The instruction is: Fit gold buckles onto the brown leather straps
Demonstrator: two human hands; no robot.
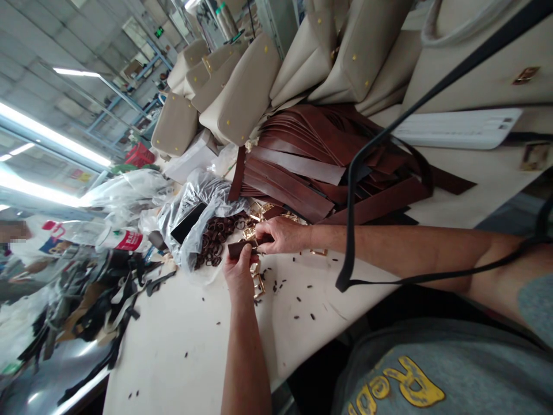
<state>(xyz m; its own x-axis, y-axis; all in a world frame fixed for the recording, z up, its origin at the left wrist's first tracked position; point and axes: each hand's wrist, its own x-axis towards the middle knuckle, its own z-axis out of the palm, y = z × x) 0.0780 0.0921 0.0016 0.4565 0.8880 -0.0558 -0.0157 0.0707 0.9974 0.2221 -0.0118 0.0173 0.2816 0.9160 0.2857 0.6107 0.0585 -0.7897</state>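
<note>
My left hand (239,272) pinches the end of a dark brown leather strap (235,249), with the thumb pressed on top. Right against it, my right hand (285,233) has its fingers closed on the other part of the same strap. How much of the strap lies inside the fingers is hidden. Gold buckles (258,282) lie on the table just below the hands, and more show behind them. A heap of small dark brown leather loops (216,239) sits to the left of the hands, beside a clear plastic bag.
Brown leather straps (298,161) are piled behind my hands, with beige bags (242,86) beyond. A dark phone-like slab (189,222) rests on the plastic bag (185,253). Small black bits dot the white table (173,323). A black cord (352,196) hangs across the view.
</note>
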